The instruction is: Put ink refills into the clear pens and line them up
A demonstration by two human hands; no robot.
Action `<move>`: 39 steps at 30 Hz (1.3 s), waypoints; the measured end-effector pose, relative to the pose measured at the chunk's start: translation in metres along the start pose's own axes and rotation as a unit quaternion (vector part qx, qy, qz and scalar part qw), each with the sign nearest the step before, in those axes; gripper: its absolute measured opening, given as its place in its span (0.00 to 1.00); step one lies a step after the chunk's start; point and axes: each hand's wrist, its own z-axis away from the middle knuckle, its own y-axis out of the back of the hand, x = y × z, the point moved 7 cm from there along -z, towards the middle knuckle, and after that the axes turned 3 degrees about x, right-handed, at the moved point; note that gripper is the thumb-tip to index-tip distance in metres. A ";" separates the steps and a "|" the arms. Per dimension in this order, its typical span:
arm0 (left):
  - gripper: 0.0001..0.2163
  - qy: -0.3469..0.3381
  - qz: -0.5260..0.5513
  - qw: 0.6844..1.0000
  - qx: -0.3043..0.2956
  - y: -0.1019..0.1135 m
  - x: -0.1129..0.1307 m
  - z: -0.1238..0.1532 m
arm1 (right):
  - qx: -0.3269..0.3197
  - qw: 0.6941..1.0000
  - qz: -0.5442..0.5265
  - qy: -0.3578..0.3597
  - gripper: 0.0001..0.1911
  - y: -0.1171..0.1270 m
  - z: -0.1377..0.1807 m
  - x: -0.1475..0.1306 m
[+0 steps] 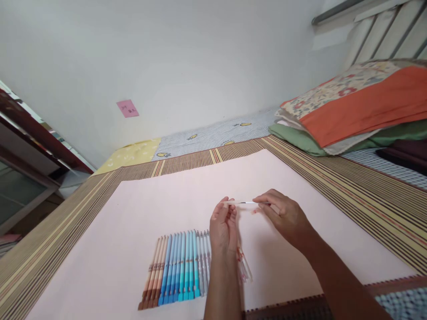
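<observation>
Above the pink sheet [160, 200], my left hand [225, 224] pinches a pale, slim pen barrel [231, 202] lying level between thumb and fingers. My right hand [280, 211] grips a thin white pen refill [248, 202] with a dark section, in line with the barrel; whether its end sits inside is too small to tell. Below the right fingertips lies a small pale orange piece [255, 211]. Left of my left forearm is a row of pens: several brown ones [154, 271], several blue and teal ones [180, 266] and clear ones [203, 258]. More thin clear pen parts [245, 264] show right of the forearm, partly hidden by it.
A striped mat [187, 162] lies under the sheet. Folded bedding with an orange border [363, 115] is piled at the back right, over green cloth [296, 138]. A pink note [127, 108] is stuck to the white wall [200, 66]. Dark shelving [30, 133] stands at left.
</observation>
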 end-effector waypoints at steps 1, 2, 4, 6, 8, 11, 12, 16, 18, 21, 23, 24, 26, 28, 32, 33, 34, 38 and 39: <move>0.06 -0.002 -0.005 1.000 -0.006 -0.001 0.000 0.000 | -0.004 1.000 -0.005 -0.004 0.10 -0.001 0.000 -0.001; 0.06 -0.003 -0.012 1.000 -0.012 -0.001 0.000 0.000 | -0.008 1.000 -0.012 -0.008 0.09 -0.002 0.000 -0.001; 0.04 -0.006 -0.029 0.999 -0.026 -0.003 -0.001 0.001 | -0.017 1.000 -0.020 -0.015 0.07 -0.003 0.001 -0.002; 0.03 -0.007 -0.051 0.998 -0.042 -0.005 -0.001 0.002 | -0.029 0.999 -0.014 -0.013 0.07 -0.004 0.001 -0.005; 0.06 -0.010 -0.073 0.995 -0.063 -0.007 -0.001 0.003 | -0.045 0.999 -0.003 -0.007 0.08 -0.006 0.001 -0.007; 0.12 -0.011 -0.091 0.992 -0.092 -0.011 -0.003 0.005 | -0.056 0.998 0.003 -0.004 0.09 -0.008 0.002 -0.011; 0.13 -0.008 -0.093 0.991 -0.100 -0.012 -0.004 0.006 | -0.051 0.999 0.001 -0.003 0.09 -0.009 0.002 -0.012; 0.15 0.006 -0.094 0.989 -0.114 -0.015 -0.007 0.010 | -0.002 1.000 -0.015 0.012 0.15 -0.009 0.004 -0.020; 0.16 0.012 -0.093 0.988 -0.122 -0.016 -0.008 0.012 | 0.012 1.000 -0.018 0.016 0.18 -0.009 0.004 -0.023; 0.15 0.014 -0.092 0.987 -0.130 -0.018 -0.008 0.014 | 0.010 0.999 -0.018 0.025 0.19 -0.013 0.006 -0.027; 0.12 0.011 -0.084 0.989 -0.124 -0.016 -0.008 0.013 | 0.006 0.999 -0.025 0.029 0.19 -0.015 0.007 -0.029; 0.10 0.013 -0.076 0.990 -0.118 -0.015 -0.008 0.011 | 0.008 0.999 -0.033 0.028 0.19 -0.015 0.007 -0.030; 0.05 0.025 -0.048 0.994 -0.095 -0.011 -0.010 0.008 | 0.020 0.997 -0.074 0.010 0.18 -0.011 0.007 -0.031; 0.02 0.054 -0.003 0.997 -0.052 -0.005 -0.013 0.004 | 0.051 0.988 -0.144 -0.017 0.19 -0.001 0.006 -0.029; 0.10 0.124 0.111 0.986 0.032 0.004 -0.014 -0.003 | 0.147 0.968 -0.195 -0.053 0.19 0.022 0.003 -0.005; 0.11 0.127 0.134 0.982 0.035 0.004 -0.011 -0.004 | 0.152 0.973 -0.160 -0.060 0.17 0.024 0.002 0.006; 0.11 0.123 0.150 0.980 0.036 0.003 -0.008 -0.004 | 0.141 0.982 -0.108 -0.063 0.15 0.023 0.001 0.018; 0.10 0.099 0.144 0.984 0.039 0.002 -0.002 -0.003 | -0.007 0.993 0.114 -0.009 0.13 -0.010 0.002 0.061; 0.09 0.099 0.137 0.985 0.040 0.002 -0.003 -0.002 | -0.031 0.988 0.154 -0.003 0.14 -0.017 0.004 0.068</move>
